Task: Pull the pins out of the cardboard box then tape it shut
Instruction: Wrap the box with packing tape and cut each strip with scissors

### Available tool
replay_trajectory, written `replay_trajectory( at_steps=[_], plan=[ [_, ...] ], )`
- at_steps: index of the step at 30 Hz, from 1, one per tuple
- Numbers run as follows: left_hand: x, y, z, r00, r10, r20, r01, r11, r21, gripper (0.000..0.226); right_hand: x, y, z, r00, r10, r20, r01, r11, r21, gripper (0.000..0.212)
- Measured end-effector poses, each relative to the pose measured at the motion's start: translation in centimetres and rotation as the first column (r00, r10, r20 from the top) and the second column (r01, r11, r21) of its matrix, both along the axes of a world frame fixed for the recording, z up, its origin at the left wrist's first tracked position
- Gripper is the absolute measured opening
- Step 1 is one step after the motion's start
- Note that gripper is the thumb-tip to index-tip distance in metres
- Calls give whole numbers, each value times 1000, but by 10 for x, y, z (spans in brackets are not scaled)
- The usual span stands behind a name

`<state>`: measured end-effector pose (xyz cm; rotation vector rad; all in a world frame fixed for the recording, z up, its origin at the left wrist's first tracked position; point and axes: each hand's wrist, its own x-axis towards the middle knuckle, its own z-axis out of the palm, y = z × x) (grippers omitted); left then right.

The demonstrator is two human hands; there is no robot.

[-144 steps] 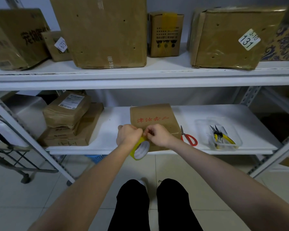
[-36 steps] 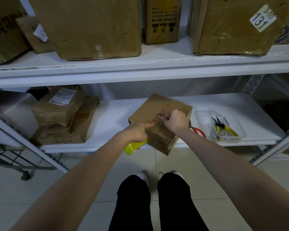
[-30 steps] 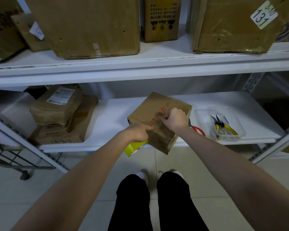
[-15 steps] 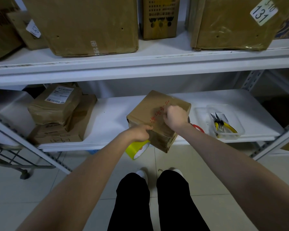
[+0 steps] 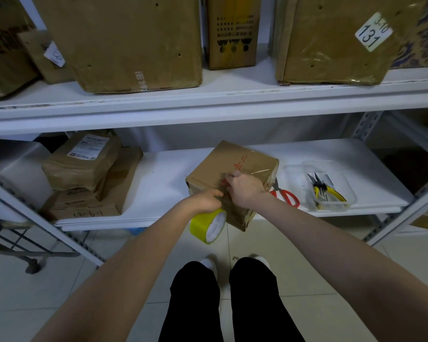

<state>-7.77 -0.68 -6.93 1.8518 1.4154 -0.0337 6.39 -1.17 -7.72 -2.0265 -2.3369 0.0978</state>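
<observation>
A brown cardboard box (image 5: 245,161) with red characters sits turned at an angle on the lower white shelf (image 5: 163,178), its near corner past the shelf's front edge. Clear tape shines across its top right. My left hand (image 5: 205,199) grips a yellow tape roll (image 5: 209,227) that hangs just below the box's front face. My right hand (image 5: 245,187) presses on the box top with fingers bent, at the strip of tape running from the roll. No pins are visible.
Red-handled scissors (image 5: 286,197) lie right of the box. A clear tray (image 5: 329,188) holds yellow-handled pliers (image 5: 325,192). Stacked parcels (image 5: 84,169) fill the shelf's left. Large boxes (image 5: 124,40) stand on the upper shelf. A metal cart (image 5: 15,243) stands at the left.
The box was turned from square to angled a while ago. In the last second my left hand drew the tape roll down lower, and my right hand slid toward the near edge of the box top.
</observation>
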Motion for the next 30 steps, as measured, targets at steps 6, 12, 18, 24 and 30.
replay_trajectory(
  at_steps=[6,12,18,24,30],
  plan=[
    [-17,10,-23,972,217,88,-219,976,13,51,0,-14,-7,1000,19,5,-18,989,-148,60],
    [-12,-25,10,932,339,125,-346,938,36,32,0,-16,-10,998,32,54,-20,979,-201,66],
    [-10,-24,12,943,318,94,-319,948,-5,31,1,-15,-12,999,23,37,-14,976,-219,64],
    [-12,-18,7,888,436,149,-427,900,-87,18,46,-24,-16,827,-264,-496,358,928,103,31],
    [-11,-17,-3,845,502,182,-482,864,-147,17,92,-26,-53,715,-615,-333,627,774,-83,36]
  ],
)
